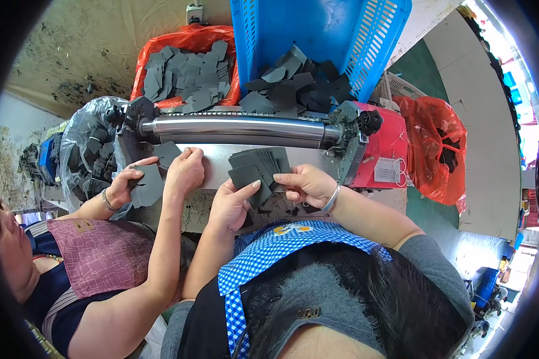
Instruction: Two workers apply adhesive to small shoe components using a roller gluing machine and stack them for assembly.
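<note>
A fanned stack of dark grey flat cut pieces (254,164) is between my two hands, in front of the machine's steel roller (239,127). My left hand (230,206) grips the stack from its lower left, thumb lying on top. At the right edge of the fan, my right hand (310,186) pinches a piece between thumb and fingers. Beyond the roller, more such pieces lie in a blue plastic crate (323,27) and in a red-lined container (161,42).
At my left a co-worker holds similar grey pieces (147,185) near the roller. A clear bag (78,131) of dark pieces stands at far left. The red machine side (377,143) and a red plastic bag (431,149) are to the right.
</note>
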`<state>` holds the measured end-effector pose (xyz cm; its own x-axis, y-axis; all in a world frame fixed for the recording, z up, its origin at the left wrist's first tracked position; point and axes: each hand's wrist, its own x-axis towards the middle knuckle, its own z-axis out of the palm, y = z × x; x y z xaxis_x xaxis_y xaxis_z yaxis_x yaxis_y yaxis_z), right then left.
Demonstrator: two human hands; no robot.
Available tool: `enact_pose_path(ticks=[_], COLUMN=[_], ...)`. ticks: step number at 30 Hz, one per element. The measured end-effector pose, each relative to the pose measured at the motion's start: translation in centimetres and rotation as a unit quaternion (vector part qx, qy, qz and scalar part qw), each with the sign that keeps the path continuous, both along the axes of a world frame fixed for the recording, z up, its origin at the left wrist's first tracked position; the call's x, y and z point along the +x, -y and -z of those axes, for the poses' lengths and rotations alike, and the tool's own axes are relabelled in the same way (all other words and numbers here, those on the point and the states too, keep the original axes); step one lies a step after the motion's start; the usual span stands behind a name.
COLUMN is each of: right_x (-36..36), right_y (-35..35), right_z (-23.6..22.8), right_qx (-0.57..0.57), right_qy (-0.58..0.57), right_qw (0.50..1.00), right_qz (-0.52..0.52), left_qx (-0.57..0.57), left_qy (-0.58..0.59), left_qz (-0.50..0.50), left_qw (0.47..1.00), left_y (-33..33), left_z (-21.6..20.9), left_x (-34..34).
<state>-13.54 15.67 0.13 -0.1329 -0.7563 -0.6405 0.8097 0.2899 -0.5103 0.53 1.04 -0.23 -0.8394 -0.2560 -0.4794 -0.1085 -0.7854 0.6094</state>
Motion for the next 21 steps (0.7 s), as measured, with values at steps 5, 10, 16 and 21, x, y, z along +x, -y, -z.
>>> enact_pose_path(ticks=[5,10,16,21], right_x=[-1.2,-0.1,-0.8,-1.3], right_y=[-0.3,0.0,-0.7,-0.6], right_z=[0.4,-0.4,0.7,0.7], right_qx=[0.133,0.049,0.064,0.090], right_qy=[-0.065,-0.127,-0.005,-0.044], right_qw=[0.977,0.989,0.997,0.984], right_qz=[0.155,0.055,0.038,0.148], left_qx=[-0.097,-0.103,-0.103,-0.112], left_qy=[0.036,0.006,0.017,0.030], left_qz=[-0.047,-0.045,-0.061,-0.068], left_qw=[0.994,0.994,0.993,0.991], left_y=[0.0,-0.3,-0.3,0.2], left_z=[0.4,0.3,0.7,1.1], left_x=[0.0,-0.2,-0.2,0.1])
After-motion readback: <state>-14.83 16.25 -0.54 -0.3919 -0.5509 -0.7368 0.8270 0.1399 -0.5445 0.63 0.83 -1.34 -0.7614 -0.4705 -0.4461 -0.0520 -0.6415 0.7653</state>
